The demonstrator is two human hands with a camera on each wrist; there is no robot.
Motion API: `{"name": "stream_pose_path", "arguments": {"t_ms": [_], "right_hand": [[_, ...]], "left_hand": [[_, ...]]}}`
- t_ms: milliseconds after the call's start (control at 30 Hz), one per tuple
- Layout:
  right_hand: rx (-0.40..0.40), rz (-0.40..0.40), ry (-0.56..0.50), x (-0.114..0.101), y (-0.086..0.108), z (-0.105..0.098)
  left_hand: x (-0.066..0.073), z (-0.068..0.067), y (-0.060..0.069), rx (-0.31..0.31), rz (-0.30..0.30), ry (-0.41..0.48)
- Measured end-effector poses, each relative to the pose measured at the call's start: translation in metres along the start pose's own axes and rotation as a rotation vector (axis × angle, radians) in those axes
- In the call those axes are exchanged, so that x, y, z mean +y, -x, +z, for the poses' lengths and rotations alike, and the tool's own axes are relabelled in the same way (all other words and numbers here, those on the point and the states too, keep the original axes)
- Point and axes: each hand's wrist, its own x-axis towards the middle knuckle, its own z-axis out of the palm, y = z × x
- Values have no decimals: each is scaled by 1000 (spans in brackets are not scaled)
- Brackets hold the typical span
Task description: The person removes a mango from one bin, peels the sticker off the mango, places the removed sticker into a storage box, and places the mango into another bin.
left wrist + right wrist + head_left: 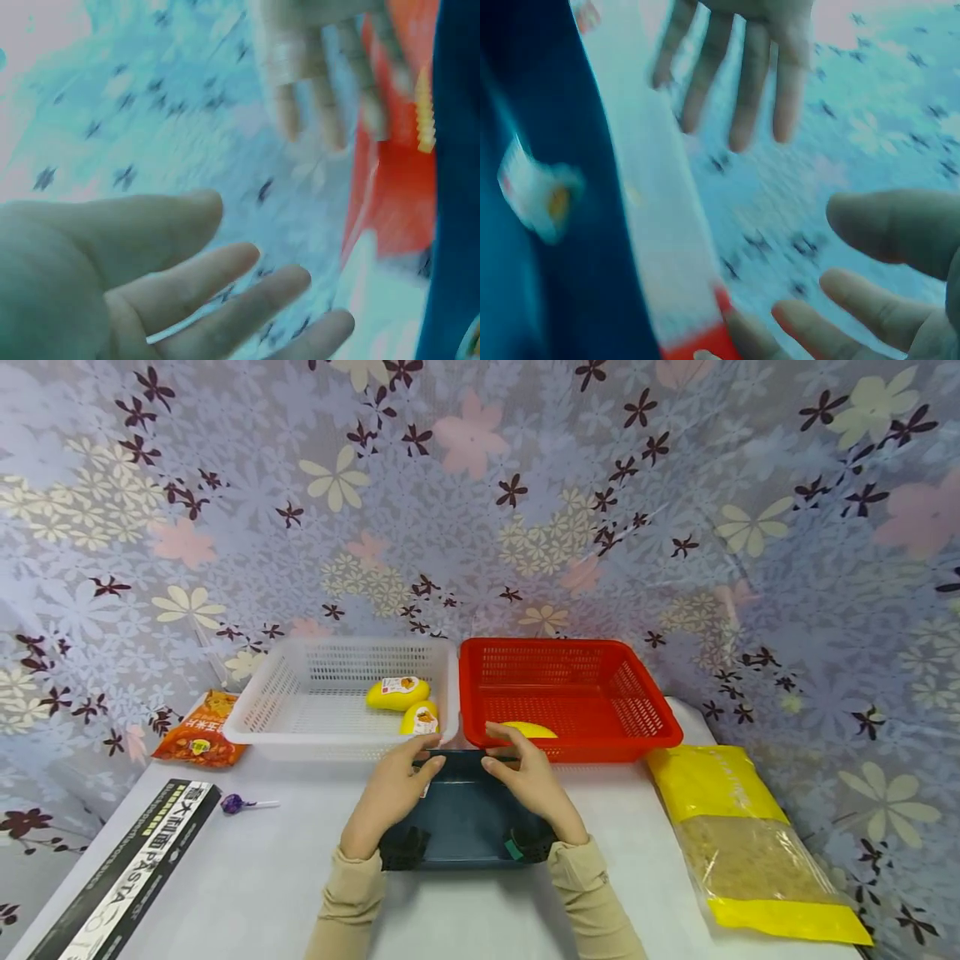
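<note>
From my feed, the dark tray [471, 817] lies beneath and between the hands, just before the white basket [322, 747] and red basket [592, 748]. My left hand [392, 793] and right hand [536, 781] hold nothing, fingers spread; rim contact I can't tell.

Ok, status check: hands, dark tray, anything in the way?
Left hand, right hand: apart, gripping nothing. Dark tray: on the table, beneath both hands. Possible obstacles: white basket, red basket just beyond.

Left hand [761, 30] faces right hand [889, 311]; dark tray [577, 285] alongside.
</note>
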Motion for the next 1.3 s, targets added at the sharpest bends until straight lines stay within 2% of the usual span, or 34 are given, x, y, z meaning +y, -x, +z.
{"name": "stream_pose_path", "arguments": {"t_ms": [133,267,400,500,633,733,833,1000,1133,1233,1300], "right_hand": [[-51,25,15,-7,-10,27],[-41,63,42,-12,-23,45],[-49,88,55,-14,-37,57],[-56,102,74,-13,-47,63],[-27,127,79,-11,-58,72],[-11,114,93,-10,-65,79],[5,85,115,-5,-70,86],[61,70,115,-2,-75,94],[99,58,112,-1,-76,96],[100,74,118,1,-75,96],[98,88,122,2,-76,96]], "left_hand": [[-8,-19,6,78,-70,-1],[-18,-28,7,105,-89,6],[-26,-34,4,144,-85,14],[-32,-41,-2,168,-65,-21],[-39,-54,-16,156,-25,-73],[-41,-64,-29,101,-5,-61],[-45,-70,-43,18,5,-46],[-54,-76,-72,-116,-16,2],[-63,-77,-98,-243,-93,74],[-67,-75,-116,-388,-198,94],[-67,-74,-125,-483,-267,73]]}}
